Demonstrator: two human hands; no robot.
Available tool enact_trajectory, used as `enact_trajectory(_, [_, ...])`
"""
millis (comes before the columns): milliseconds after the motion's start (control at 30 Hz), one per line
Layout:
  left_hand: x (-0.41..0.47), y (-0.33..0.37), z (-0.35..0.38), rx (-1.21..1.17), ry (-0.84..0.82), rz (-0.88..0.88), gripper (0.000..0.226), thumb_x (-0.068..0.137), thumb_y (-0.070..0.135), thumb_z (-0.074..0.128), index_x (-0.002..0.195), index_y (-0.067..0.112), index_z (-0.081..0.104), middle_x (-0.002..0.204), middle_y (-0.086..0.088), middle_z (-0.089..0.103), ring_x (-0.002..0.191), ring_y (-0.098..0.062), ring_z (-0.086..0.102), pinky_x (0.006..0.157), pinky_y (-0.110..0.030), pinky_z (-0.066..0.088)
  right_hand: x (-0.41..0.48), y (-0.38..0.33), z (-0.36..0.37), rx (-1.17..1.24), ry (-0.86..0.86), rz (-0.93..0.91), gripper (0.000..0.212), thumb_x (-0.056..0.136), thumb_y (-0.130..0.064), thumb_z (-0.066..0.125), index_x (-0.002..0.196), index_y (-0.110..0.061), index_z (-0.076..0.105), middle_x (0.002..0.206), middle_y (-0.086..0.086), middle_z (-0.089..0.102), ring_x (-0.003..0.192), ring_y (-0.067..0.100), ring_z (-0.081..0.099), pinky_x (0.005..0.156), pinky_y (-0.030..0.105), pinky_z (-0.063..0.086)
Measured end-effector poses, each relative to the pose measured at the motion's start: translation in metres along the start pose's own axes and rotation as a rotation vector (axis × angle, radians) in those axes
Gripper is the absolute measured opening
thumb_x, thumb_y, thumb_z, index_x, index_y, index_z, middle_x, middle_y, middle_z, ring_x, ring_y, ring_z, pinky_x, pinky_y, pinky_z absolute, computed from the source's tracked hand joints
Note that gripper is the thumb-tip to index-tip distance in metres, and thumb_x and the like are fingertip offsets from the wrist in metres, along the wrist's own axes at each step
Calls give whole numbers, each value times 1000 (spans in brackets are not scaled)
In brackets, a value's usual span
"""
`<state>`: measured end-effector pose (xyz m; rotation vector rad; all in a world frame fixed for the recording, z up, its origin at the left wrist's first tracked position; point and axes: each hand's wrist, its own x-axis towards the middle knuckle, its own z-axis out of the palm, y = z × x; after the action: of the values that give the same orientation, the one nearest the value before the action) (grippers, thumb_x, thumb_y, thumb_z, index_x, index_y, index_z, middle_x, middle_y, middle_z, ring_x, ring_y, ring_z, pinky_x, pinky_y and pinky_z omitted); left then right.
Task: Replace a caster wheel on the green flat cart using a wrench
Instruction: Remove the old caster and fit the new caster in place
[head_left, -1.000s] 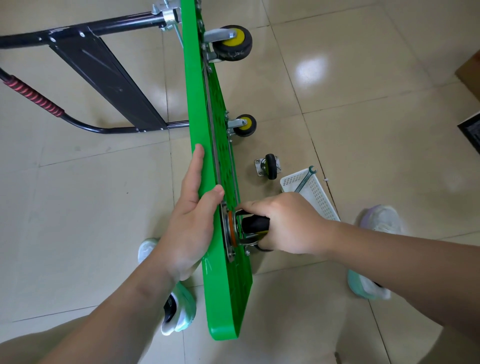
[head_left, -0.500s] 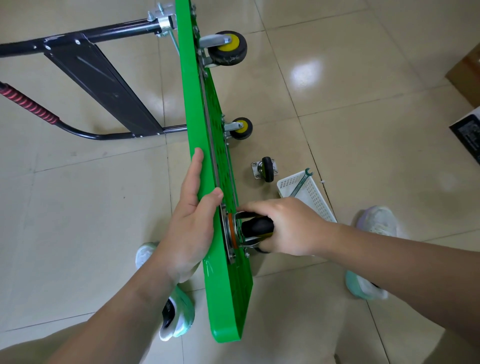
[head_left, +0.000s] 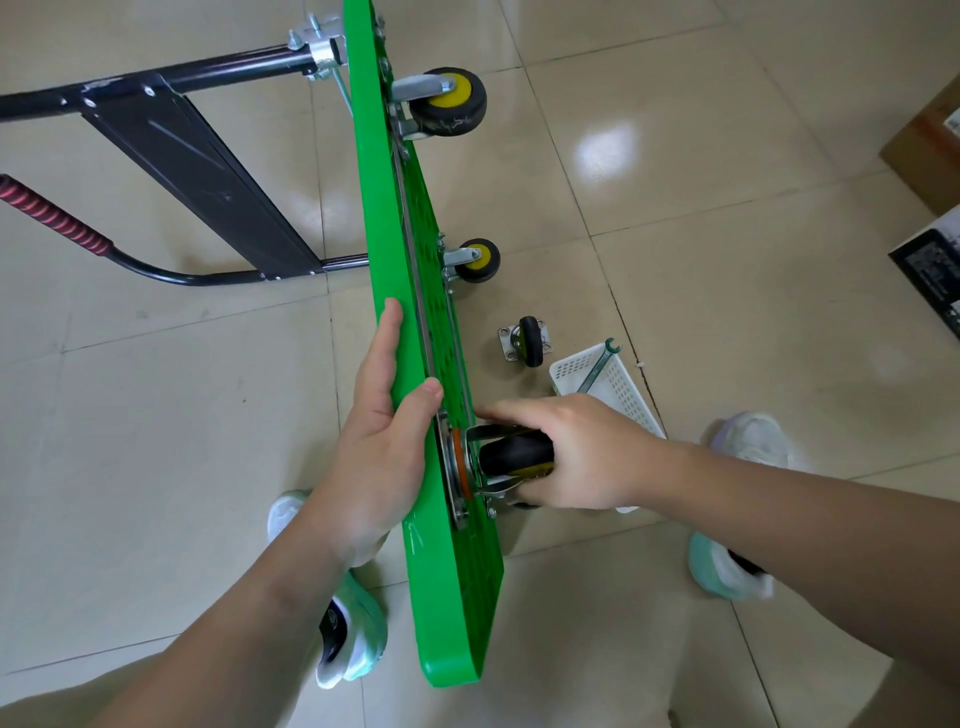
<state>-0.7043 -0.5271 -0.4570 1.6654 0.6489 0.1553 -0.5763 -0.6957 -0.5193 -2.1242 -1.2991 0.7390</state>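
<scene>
The green flat cart (head_left: 452, 597) stands on its side edge on the tiled floor. My left hand (head_left: 376, 441) grips its upper edge, fingers on the deck side and thumb over the rim. Against the cart's underside sits a black caster wheel (head_left: 511, 451) on its mounting plate, and my right hand (head_left: 587, 457) grips it, index finger reaching to the plate. A loose caster (head_left: 527, 341) lies on the floor beyond. A wrench (head_left: 600, 371) leans out of a white basket (head_left: 621, 389).
Two yellow-hubbed casters (head_left: 449, 101) (head_left: 478, 260) stay bolted farther along the cart. The black folded handle (head_left: 197, 171) with a red grip lies on the left. Cardboard boxes (head_left: 930, 156) sit at the right edge. My feet flank the cart.
The view has shifted slightly. My right index finger has stretched toward the mounting plate. Both hands keep their holds.
</scene>
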Motion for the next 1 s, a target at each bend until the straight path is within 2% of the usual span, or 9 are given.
enact_trajectory(133, [3,-1,1,28,3,12,67,93,39,49,144,75,24,161,26,36,148,-6,40,125,-43,30,-3,3,-2,4,17,-17,77,70,-38,77,141,-37,49,120,-14,68,107,8,64,86,29,54])
enact_trajectory(333, [7,-1,0,68,4,23,69,92,38,49,148,69,23,163,23,35,149,-3,36,126,-41,28,-1,1,-6,2,3,-43,50,70,-35,75,118,-39,60,90,-16,66,82,4,60,70,33,54])
enact_trajectory(467, [7,0,2,66,22,18,69,91,38,49,147,71,23,162,22,37,149,-7,38,125,-43,31,-2,1,-6,6,-6,-37,60,69,-37,76,125,-40,57,98,-16,69,89,4,63,75,32,55])
enact_trajectory(600, [6,2,3,98,36,19,74,91,36,48,156,60,22,161,27,34,148,1,35,126,-39,29,-6,2,-9,-3,-10,23,75,69,-39,80,139,-37,52,116,-15,69,105,7,63,87,29,53])
enact_trajectory(800, [4,4,1,75,31,12,67,90,39,49,137,79,24,161,28,35,147,-5,40,124,-43,33,-18,-3,-21,32,-22,47,84,73,-51,82,147,-34,46,131,-16,64,118,1,57,99,21,46])
enact_trajectory(867, [4,5,2,70,35,15,67,90,39,50,135,82,25,160,28,36,147,-6,41,123,-44,34,-29,-3,-24,57,77,41,72,79,-51,75,144,-28,52,122,-20,67,114,-4,59,98,17,45])
enact_trajectory(933, [4,6,3,62,49,17,68,90,37,50,136,80,26,159,30,37,146,-3,42,123,-42,33,-43,5,-23,126,329,99,49,86,-44,64,130,-22,66,97,-35,66,100,-15,61,88,13,48])
enact_trajectory(1000, [3,7,4,63,60,20,69,93,32,51,140,76,26,158,31,37,145,1,40,124,-39,32,-53,24,-19,192,548,257,27,90,-32,62,112,-22,75,90,-30,69,87,-12,65,78,20,54])
